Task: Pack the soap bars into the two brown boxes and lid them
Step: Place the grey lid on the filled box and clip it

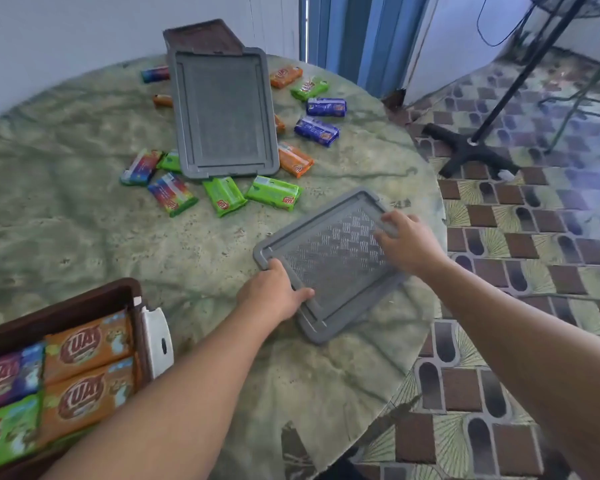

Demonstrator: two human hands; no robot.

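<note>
A grey lid [329, 261] lies on the round table near its right edge. My left hand [274, 292] grips the lid's near left edge, thumb over the rim. My right hand [407, 242] holds its far right edge, fingers curled on the rim. A brown box [84, 299] at the bottom left is filled with orange, green and purple soap bars [84, 344]. A second grey lid [224, 112] leans tilted at the back of the table against a second brown box [201, 36]. Several loose soap bars [274, 192] in green, orange, blue and rainbow wrappers lie around it.
The table [84, 209] has a mottled green cover and its edge runs close past the lid on the right. A white latch [158, 341] sticks out from the near box. A black stand base [471, 150] sits on the patterned floor to the right.
</note>
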